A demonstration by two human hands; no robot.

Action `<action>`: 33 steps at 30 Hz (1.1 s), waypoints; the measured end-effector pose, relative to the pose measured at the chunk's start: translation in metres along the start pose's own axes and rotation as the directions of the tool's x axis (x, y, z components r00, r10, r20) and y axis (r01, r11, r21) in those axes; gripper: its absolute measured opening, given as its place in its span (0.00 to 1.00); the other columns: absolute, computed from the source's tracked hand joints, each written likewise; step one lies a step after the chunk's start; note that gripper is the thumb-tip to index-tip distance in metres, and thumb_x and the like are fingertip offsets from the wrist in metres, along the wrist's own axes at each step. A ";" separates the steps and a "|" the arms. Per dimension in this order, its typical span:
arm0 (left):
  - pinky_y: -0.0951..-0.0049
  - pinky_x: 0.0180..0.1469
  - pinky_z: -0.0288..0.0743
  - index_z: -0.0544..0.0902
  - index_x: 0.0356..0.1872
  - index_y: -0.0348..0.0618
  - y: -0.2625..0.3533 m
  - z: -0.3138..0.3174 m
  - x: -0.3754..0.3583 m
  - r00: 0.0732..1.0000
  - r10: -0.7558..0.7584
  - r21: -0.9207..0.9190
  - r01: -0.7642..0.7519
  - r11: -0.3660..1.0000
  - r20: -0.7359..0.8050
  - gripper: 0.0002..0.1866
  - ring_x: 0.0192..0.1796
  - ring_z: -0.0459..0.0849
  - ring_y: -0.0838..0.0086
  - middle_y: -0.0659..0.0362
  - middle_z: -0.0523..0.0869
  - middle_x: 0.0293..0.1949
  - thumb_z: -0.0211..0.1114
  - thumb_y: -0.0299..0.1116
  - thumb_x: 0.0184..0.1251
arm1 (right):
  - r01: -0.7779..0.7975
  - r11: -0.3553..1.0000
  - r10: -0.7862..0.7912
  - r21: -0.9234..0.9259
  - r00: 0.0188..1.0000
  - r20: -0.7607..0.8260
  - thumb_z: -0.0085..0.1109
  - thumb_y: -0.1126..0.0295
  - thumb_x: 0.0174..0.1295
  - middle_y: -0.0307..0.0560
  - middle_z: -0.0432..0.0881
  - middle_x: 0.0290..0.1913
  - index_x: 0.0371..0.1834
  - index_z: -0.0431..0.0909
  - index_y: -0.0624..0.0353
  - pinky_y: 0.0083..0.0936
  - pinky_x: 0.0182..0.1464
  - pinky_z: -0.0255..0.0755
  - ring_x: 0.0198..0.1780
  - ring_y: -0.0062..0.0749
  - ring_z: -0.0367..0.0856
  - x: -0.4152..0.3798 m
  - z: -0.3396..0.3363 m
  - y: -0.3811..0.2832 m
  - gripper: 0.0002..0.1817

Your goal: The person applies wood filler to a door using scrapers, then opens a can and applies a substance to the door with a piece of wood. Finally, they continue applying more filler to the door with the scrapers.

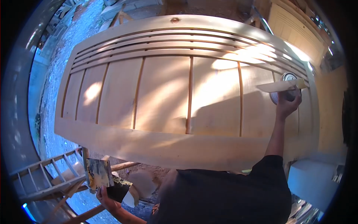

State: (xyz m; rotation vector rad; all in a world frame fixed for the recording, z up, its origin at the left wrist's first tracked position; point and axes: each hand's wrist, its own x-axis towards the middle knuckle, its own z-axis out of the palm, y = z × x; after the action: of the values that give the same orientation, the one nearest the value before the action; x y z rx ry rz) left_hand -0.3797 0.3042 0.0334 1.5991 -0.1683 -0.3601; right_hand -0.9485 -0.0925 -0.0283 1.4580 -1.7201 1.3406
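Dark shirt (235,194) nearest; panelled door (160,89) flat ahead, presumably for full-face reach; round tin (289,77) at its right end; pale blade (274,87) across tin, right hand (289,105) fingers bent there, can't tell which they grip; left hand (106,198) pinching smeared scraper (99,173) and black blade (119,189) beyond door edge, likely keeping smears off

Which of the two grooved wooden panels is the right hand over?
The large panel filling the middle: the right hand is over its right end. The other panel, at the upper right, has no hand over it.
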 end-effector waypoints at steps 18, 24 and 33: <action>0.65 0.49 0.78 0.78 0.48 0.29 -0.052 -0.169 -0.176 0.791 0.109 0.072 -0.083 0.994 -0.602 0.20 0.47 0.81 0.63 0.50 0.80 0.46 0.66 0.38 0.64 | -0.192 0.240 -0.352 0.952 0.896 0.270 0.82 0.58 0.32 0.52 0.80 0.48 0.52 0.77 0.54 0.41 0.54 0.72 0.51 0.48 0.77 -0.166 0.203 -0.498 0.38; 0.65 0.49 0.79 0.75 0.57 0.32 -0.063 -0.199 -0.283 0.588 -0.055 -0.094 -0.037 0.995 -0.807 0.26 0.48 0.83 0.64 0.52 0.82 0.49 0.62 0.42 0.65 | -0.219 0.263 -0.376 0.940 0.874 0.309 0.81 0.53 0.34 0.57 0.76 0.52 0.52 0.75 0.49 0.46 0.55 0.71 0.55 0.56 0.73 -0.206 0.197 -0.593 0.38; 0.67 0.57 0.74 0.73 0.60 0.31 -0.101 -0.276 -0.250 0.741 -0.140 -0.250 -0.038 0.968 -0.657 0.29 0.55 0.80 0.63 0.51 0.80 0.56 0.59 0.45 0.67 | -0.069 0.347 -0.535 0.935 0.805 0.258 0.80 0.48 0.37 0.67 0.68 0.62 0.65 0.62 0.48 0.51 0.61 0.66 0.63 0.63 0.65 -0.230 0.217 -0.614 0.51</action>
State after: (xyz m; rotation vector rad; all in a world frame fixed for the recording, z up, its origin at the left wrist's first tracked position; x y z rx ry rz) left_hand -0.5337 0.6525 -0.0277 1.3902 0.4697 0.1736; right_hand -0.2636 -0.1501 -0.0924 2.8423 -0.7495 1.9698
